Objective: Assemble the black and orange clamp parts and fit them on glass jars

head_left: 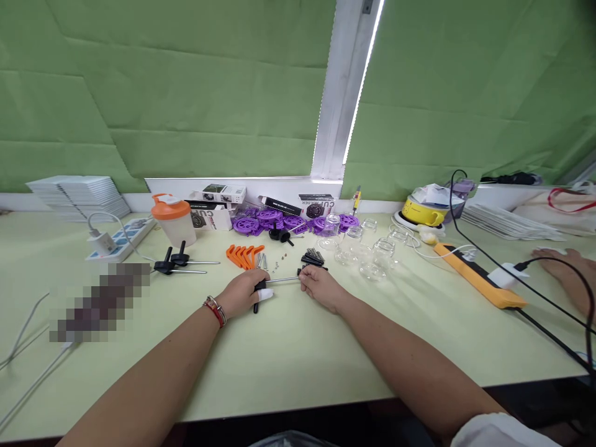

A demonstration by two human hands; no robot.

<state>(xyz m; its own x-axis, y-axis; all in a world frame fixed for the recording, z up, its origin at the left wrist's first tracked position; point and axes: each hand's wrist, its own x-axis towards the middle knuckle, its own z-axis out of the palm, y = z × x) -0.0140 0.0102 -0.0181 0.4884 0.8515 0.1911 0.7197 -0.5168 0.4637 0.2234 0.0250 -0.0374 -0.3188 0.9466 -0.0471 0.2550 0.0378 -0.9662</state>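
Near the middle of the table, my left hand (pixel 242 292) is closed around a black crank handle (pixel 261 286) with a thin metal rod (pixel 284 279) pointing right. One left finger wears a white wrap. My right hand (pixel 321 288) pinches the rod's far end; a small dark part at those fingertips is mostly hidden. Just beyond the hands lie orange angled pieces (pixel 243 256), screws (pixel 263 261) and a bundle of black pieces (pixel 313 257). Two similar black cranks with rods (pixel 164 265) rest to the left. Another black knobbed part (pixel 280 234) sits farther back.
Purple wheel-like parts (pixel 270 218) and printed boxes (pixel 212 214) line the back. Clear glass vessels (pixel 372 270) stand right of centre. An orange-lidded shaker (pixel 174 223) and a power strip (pixel 128 239) are left; an orange power strip (pixel 479 279) and another person's hand (pixel 565 270) are right.
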